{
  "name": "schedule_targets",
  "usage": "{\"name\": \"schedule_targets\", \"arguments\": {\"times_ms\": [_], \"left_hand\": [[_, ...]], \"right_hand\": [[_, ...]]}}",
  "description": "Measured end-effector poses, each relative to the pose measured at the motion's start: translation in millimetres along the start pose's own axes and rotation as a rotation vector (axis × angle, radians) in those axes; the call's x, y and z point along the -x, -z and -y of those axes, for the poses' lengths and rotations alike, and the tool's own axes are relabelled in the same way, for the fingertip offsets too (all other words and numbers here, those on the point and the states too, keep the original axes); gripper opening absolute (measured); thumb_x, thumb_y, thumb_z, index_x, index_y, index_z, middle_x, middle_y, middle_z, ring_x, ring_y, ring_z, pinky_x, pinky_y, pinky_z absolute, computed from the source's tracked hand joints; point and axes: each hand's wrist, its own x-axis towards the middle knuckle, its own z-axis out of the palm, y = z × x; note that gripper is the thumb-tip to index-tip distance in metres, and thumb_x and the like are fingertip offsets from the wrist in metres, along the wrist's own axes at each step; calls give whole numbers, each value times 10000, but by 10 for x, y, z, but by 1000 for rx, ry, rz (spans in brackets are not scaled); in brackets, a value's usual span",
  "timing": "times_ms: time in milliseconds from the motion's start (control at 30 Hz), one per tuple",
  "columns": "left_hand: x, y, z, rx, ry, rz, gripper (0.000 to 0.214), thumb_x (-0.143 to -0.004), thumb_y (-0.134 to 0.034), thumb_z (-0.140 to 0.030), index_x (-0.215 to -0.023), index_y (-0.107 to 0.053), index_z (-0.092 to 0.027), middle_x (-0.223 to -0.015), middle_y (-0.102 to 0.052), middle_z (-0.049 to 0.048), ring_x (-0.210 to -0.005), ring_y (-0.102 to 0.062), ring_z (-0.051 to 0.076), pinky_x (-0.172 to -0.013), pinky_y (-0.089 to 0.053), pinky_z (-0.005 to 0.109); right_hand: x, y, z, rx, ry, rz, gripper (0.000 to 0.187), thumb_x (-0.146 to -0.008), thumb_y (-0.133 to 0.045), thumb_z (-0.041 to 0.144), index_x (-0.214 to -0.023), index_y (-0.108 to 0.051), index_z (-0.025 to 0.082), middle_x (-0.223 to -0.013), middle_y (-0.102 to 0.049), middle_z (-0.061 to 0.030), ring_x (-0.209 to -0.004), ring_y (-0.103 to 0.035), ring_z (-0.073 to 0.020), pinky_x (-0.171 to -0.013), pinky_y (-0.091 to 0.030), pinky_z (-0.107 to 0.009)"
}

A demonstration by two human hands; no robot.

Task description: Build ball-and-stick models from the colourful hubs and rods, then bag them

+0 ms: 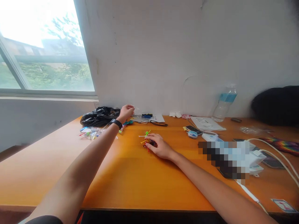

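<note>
My left hand (126, 113), with a dark watch band on its wrist, reaches to the back of the desk beside a black plastic bag (100, 116). Its fingers are bent together; whether something is between them I cannot make out. Nearer the middle, my right hand (160, 147) rests on the desk with its fingers curled round a small cluster of colourful plastic pieces (146, 141). Green, yellow, white and red thin parts stick out of it on the left. The rest of the cluster is hidden under the fingers.
Clear packets of colourful pieces (92, 133) lie at the left on the wooden desk (121, 183). Along the wall are papers (207, 123), a black cable (158, 123) and a water bottle (224, 104). White cables (275, 155) and a round container (192, 134) lie at the right.
</note>
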Motion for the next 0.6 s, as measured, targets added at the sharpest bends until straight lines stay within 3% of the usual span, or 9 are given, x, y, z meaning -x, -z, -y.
{"name": "schedule_targets", "arguments": {"times_ms": [133, 233, 300, 367, 400, 467, 600], "left_hand": [[33, 78, 113, -198, -19, 115, 392, -588, -859, -254, -929, -680, -182, -832, -741, 110, -1012, -723, 353, -917, -545, 415], [245, 213, 108, -274, -120, 196, 320, -646, -833, -267, -940, -726, -199, -1013, -771, 134, -1170, -683, 361, -1021, -509, 395], [485, 218, 108, -286, -205, 316, 271, -732, -806, -331, -975, -765, -220, -1075, -783, 102, -1090, -719, 306, -990, -530, 349], [768, 126, 120, -263, -379, 556, 339, -872, -722, -426, -1146, -765, -232, -1195, -777, 99, -1008, -745, 267, -908, -562, 337], [907, 51, 129, -235, -413, 598, 377, -903, -700, -455, -1202, -753, -232, -1229, -772, 104, -990, -751, 262, -866, -573, 332], [1143, -121, 147, -190, -446, 633, 404, -957, -647, -466, -1274, -729, -229, -1203, -783, 105, -982, -757, 258, -827, -575, 324], [1364, -348, 186, -113, -428, 621, 259, -982, -605, -385, -1048, -769, -195, -961, -800, 62, -834, -735, 209, -764, -560, 295]], "right_hand": [[20, 50, 63, 15, -25, 4, 208, -908, -699, 209, -1102, -768, 239, -1195, -734, -99, -1182, -632, -271, -1053, -490, -441], [24, 80, 83, 28, -57, -15, 145, -869, -703, 160, -986, -746, 236, -1107, -737, -76, -1098, -646, -254, -979, -508, -403], [28, 91, 97, 49, -60, -22, 118, -848, -704, 146, -925, -729, 231, -1070, -735, -68, -1052, -650, -246, -943, -504, -384], [36, 101, 126, 89, -55, -18, 98, -838, -701, 147, -885, -716, 232, -1030, -733, -55, -999, -651, -236, -918, -492, -370], [42, 109, 148, 116, -56, -14, 86, -838, -694, 150, -858, -707, 232, -1001, -731, -47, -969, -650, -230, -904, -484, -363], [51, 135, 196, 174, -67, 1, 82, -841, -683, 165, -794, -682, 233, -933, -729, -31, -909, -645, -220, -871, -468, -351], [2, 223, 252, 240, -95, -2, 117, -902, -674, 277, -792, -684, 237, -883, -748, -24, -901, -655, -229, -887, -449, -366]]}}
